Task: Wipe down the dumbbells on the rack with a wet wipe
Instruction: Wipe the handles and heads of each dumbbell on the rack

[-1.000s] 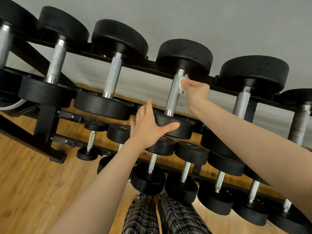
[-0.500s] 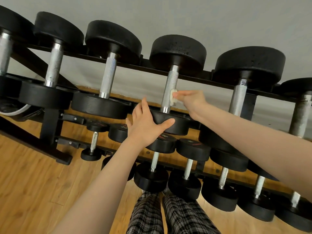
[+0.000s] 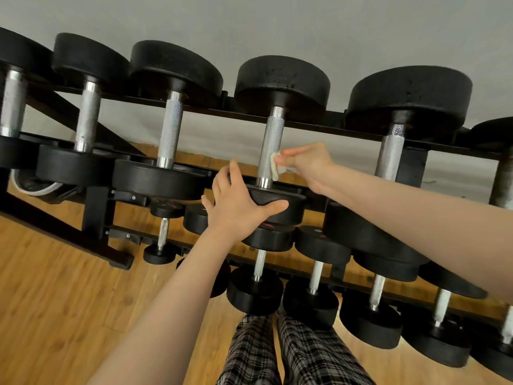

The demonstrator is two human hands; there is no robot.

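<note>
Small white crumpled wet wipe lies against the lower knurled steel handle of the black round-headed dumbbell on the top tier of the black steel rack; advisable to sweep the full handle with firm contact; right hand pinches the wipe; left hand, fingers spread, braces the near head.

Gym; tiered rack of dumbbells

Matt, pitted black rubber dumbbell heads flank knurled, dull-shiny metal handles, above a glossy wood-plank floor and checked cloth trousers.
</note>
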